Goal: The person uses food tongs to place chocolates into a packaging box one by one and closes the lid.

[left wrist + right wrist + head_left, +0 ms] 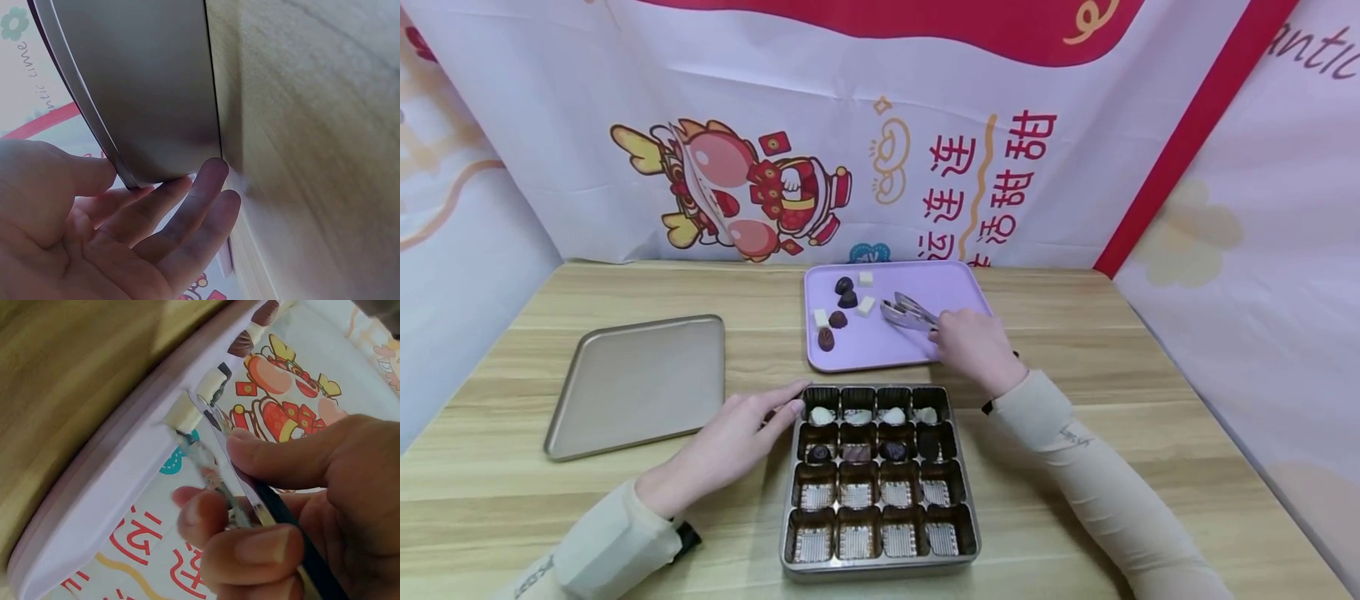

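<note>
My right hand [973, 346] grips metal tongs [910, 312], thumb pressed along one side and fingers curled round the other. The tongs' tips are spread low over a lilac tray [932, 287], close to a white chocolate [865, 306]. Dark chocolates [847, 298] and other white pieces lie to their left. My left hand [737, 437] touches the back left corner of a metal chocolate box [880, 570]. In the left wrist view the thumb lies at its rim and the loosely extended fingers reach past the corner. White pieces [893, 415] sit in the box's back row, dark chocolates [893, 451] in the second.
A flat bronze-coloured baking tray [647, 383] lies on the wooden table [760, 317] to the left. Behind the table hangs a white printed cloth [850, 100] with red figures and lettering. The gold liner [857, 542] shows in the box's two front rows.
</note>
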### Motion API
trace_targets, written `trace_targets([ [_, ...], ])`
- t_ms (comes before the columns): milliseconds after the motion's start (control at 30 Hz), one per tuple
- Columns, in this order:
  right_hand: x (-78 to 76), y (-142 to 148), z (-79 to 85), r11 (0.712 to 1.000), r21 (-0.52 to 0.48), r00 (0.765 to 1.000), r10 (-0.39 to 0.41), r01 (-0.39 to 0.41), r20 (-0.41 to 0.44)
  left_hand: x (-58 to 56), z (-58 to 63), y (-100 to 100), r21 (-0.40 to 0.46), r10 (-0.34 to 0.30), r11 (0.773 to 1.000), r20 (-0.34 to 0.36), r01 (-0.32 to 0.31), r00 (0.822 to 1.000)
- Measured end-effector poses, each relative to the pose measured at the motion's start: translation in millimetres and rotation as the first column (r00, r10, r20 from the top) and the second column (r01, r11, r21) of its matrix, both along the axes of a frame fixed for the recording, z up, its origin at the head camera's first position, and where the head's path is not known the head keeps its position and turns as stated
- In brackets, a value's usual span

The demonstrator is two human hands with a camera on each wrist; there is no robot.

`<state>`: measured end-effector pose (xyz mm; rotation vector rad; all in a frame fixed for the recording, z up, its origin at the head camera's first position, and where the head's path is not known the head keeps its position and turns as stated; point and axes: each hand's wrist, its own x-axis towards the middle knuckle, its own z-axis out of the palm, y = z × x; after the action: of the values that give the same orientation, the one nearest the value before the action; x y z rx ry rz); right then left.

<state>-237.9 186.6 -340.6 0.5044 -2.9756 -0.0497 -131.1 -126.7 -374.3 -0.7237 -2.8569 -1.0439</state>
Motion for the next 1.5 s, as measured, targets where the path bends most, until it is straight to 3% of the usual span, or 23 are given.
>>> trace_targets([
  [167,-1.6,2.7,1.6,1.000,-0.006,1.000,0.007,-0.007,0.027,0.4,-0.8,0.0,0.000,-0.004,1.000,0.000,0.004,1.000],
  [333,3.6,8.2,18.4,0.997,-0.069,0.999,0.042,-0.040,0.019,-0.2,-0.8,-0.4,0.001,-0.007,1.000,0.003,0.007,1.000],
  [500,20.2,13.8,45.5,0.982,-0.129,0.990,0.131,-0.136,-0.046,0.1,0.0,-1.5,0.003,-0.006,1.000,0.011,0.006,1.000],
  [667,42.9,19.5,68.5,0.960,-0.111,0.962,0.242,-0.256,-0.128,-0.1,0.7,-1.0,0.006,-0.009,1.000,0.020,0.009,1.000],
  [800,59.3,21.1,79.8,0.923,-0.086,0.915,0.354,-0.376,-0.195,-0.1,1.2,-0.8,0.005,-0.010,1.000,0.005,0.010,1.000],
  [933,74.2,20.3,87.4,0.862,-0.072,0.849,0.476,-0.502,-0.228,0.1,2.4,-0.9,0.002,-0.013,1.000,0.014,0.013,1.000],
  [1133,96.9,15.5,90.2,0.760,-0.053,0.757,0.633,-0.647,-0.165,0.7,2.1,-1.6,0.007,-0.010,1.000,0.008,0.010,1.000],
  [1367,115.1,-0.1,85.9,0.651,-0.014,0.650,0.755,-0.759,-0.083,-0.8,1.2,-0.6,0.003,-0.005,1.000,-0.007,0.005,1.000],
  [1500,120.3,-7.7,80.3,0.619,0.002,0.619,0.784,-0.785,-0.046,-1.1,1.9,-0.7,-0.017,0.002,1.000,0.009,-0.002,1.000],
])
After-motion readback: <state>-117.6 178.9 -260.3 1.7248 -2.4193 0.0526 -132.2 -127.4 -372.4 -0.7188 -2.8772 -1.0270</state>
